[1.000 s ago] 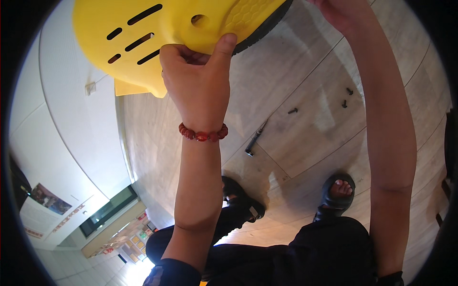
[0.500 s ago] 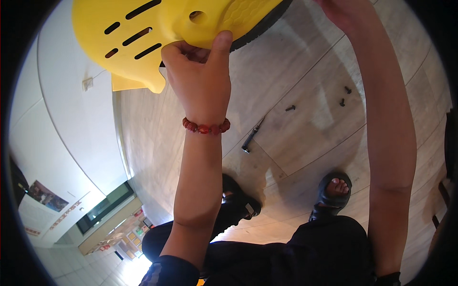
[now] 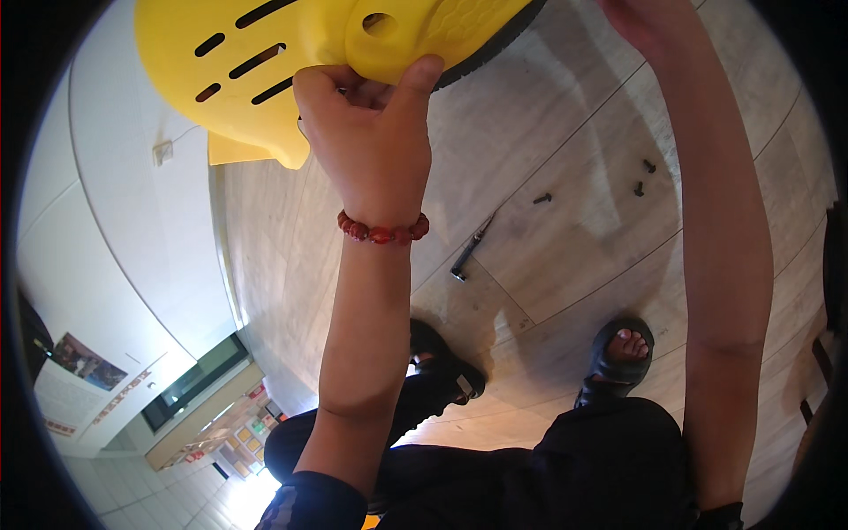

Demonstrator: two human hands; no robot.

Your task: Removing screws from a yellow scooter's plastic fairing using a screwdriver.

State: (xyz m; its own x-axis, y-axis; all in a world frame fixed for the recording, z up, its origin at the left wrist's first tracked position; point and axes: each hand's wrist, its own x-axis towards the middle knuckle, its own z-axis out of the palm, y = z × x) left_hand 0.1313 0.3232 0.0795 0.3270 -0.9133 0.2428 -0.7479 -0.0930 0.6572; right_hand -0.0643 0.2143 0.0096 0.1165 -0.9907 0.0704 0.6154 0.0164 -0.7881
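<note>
A large yellow plastic shell [image 3: 265, 62] with dark slots and a round hole fills the upper left, running out of the picture at the top. My left hand [image 3: 371, 115], with a red bead bracelet at the wrist, is closed on its lower edge, thumb up on the outer face and fingers curled under. A black, ridged rim like a tyre [image 3: 495, 46] shows beneath the shell's right side. My right hand [image 3: 638, 19] reaches up to the top edge, right of the shell; its fingers are cut off by the picture's edge, so what they touch is hidden.
On the wood-look floor [image 3: 565, 247] lie a thin screwdriver-like tool [image 3: 471, 250] with a black handle and three dark screws [image 3: 542, 199]. My feet in black sandals [image 3: 621, 352] stand below them. A white wall [image 3: 132, 194] rises at the left.
The view has shifted a little, so the shell and the floor items sit slightly differently in it. Both hands keep nearly the same place, the left still on the shell's edge.
</note>
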